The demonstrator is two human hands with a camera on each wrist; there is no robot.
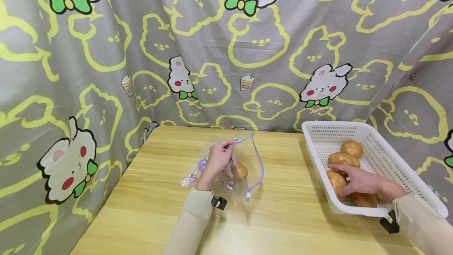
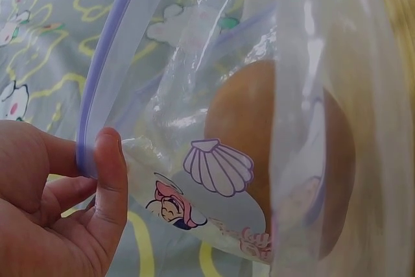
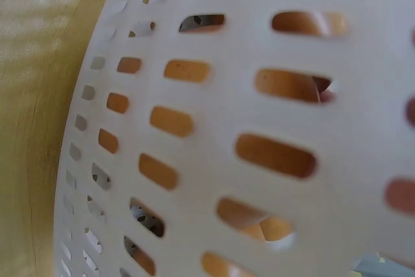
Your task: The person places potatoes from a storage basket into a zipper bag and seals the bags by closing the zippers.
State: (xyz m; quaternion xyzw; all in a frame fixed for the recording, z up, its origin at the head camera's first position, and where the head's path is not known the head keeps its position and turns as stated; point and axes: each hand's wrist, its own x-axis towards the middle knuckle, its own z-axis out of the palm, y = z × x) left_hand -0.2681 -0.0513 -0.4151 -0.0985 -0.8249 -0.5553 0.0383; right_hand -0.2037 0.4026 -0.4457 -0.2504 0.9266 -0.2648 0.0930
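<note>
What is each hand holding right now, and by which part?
The left hand pinches the clear zip bag by its purple zipper rim. The right hand rests on a potato in the white basket.

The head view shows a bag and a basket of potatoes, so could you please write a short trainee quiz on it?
1. True or false: the zip bag already holds one potato.
2. What does the left hand hold?
A. the rim of the zip bag
B. a potato
C. the basket's edge
3. Fill in: the right hand rests on potatoes inside the white ____.

Key:
1. True; the left wrist view shows the potato through the clear plastic.
2. A; thumb and fingers pinch the purple zip strip, holding the mouth open.
3. basket; it stands on the wooden table.
</note>
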